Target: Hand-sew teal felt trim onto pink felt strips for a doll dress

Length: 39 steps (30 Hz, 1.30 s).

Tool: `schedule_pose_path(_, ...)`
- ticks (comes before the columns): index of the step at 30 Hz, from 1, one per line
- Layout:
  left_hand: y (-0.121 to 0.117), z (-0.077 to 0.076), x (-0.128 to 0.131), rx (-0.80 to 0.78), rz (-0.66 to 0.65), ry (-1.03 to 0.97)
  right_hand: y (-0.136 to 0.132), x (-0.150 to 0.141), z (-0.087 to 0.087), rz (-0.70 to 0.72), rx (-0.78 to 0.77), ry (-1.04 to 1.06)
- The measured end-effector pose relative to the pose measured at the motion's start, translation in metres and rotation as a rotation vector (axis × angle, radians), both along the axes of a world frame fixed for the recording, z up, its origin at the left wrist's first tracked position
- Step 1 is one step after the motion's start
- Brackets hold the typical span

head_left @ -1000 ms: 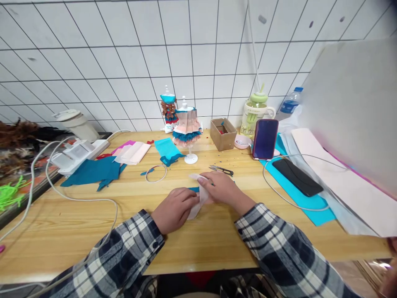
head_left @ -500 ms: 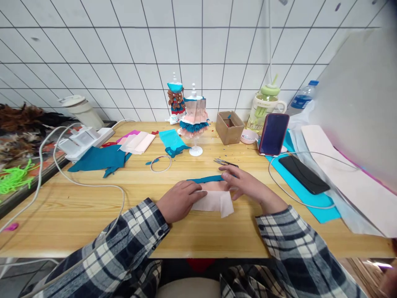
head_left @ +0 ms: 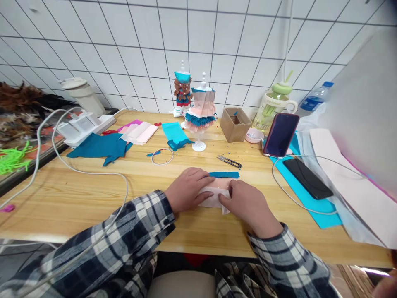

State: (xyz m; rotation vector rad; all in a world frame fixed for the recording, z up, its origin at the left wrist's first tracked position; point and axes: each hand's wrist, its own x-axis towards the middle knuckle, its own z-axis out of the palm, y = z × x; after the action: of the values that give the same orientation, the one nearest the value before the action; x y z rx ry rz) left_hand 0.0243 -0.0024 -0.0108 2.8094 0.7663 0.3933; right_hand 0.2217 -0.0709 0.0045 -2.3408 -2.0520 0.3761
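A small piece of pale pink cloth [head_left: 214,196] lies on the wooden table [head_left: 62,194] in front of me. My left hand [head_left: 187,189] rests on its left end, fingers bent and pressing it down. My right hand [head_left: 246,203] sits on its right end, fingertips pinching the cloth's edge. A teal felt strip [head_left: 223,174] lies just beyond the cloth, touching its far side. Small thread snips [head_left: 229,161] lie a little further back.
Two dressed mini mannequins [head_left: 201,109] stand at the back with a cardboard box [head_left: 235,123] and a green-lidded jug [head_left: 273,108]. A propped phone [head_left: 281,135], a flat phone [head_left: 307,178], teal felt [head_left: 96,147] and a white cable [head_left: 93,174] surround the hands.
The cloth has been laid flat from a raised curl. My right hand has come back from the teal strip onto the cloth's right end. The view has tilted downward.
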Motion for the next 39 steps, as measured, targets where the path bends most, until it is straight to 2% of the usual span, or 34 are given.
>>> schedule_pose_path(1,0.002,-0.002,0.005,-0.04,-0.074,0.019,0.001,0.0,0.0,0.011,-0.012,0.001)
schedule_pose_path(3,0.005,-0.006,0.012,-0.103,-0.12,0.066,0.002,0.002,-0.001,0.032,-0.016,0.018)
schedule_pose_path(9,0.007,-0.016,0.011,-0.173,-0.08,0.101,-0.002,0.006,0.002,0.11,0.004,0.184)
schedule_pose_path(14,0.008,-0.015,0.01,-0.162,-0.098,0.085,-0.012,0.008,0.003,0.05,0.114,0.304)
schedule_pose_path(17,0.009,-0.017,0.01,-0.171,-0.112,0.061,-0.016,0.007,0.0,0.032,0.11,0.356)
schedule_pose_path(22,0.008,-0.019,0.009,-0.162,-0.115,0.052,-0.017,-0.001,-0.001,-0.028,0.057,0.246)
schedule_pose_path(29,0.004,-0.022,0.01,-0.126,-0.097,0.033,-0.009,0.012,0.002,0.065,0.134,0.215)
schedule_pose_path(34,0.002,-0.025,0.011,-0.147,-0.072,0.025,0.004,0.033,-0.009,0.048,0.027,0.321)
schedule_pose_path(39,0.001,-0.028,0.011,-0.148,-0.07,0.012,0.01,0.044,-0.022,0.122,0.037,0.526)
